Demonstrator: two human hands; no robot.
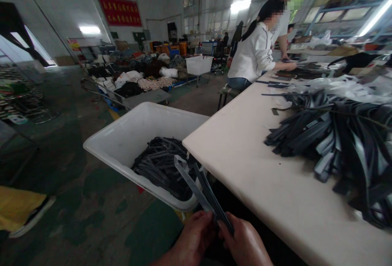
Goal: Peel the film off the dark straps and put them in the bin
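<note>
I'm watching the left grip (198,235) and right grip (240,237) clasping dark flat strips (213,196) beside the cream counter (232,147).

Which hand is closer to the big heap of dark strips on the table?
Right. The right hand is to the left of the table and its heap; the left hand is farther left.

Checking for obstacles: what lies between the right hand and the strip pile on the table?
In the head view, the pale tabletop, near edge first, lies between the right hand and the strip pile.
</note>
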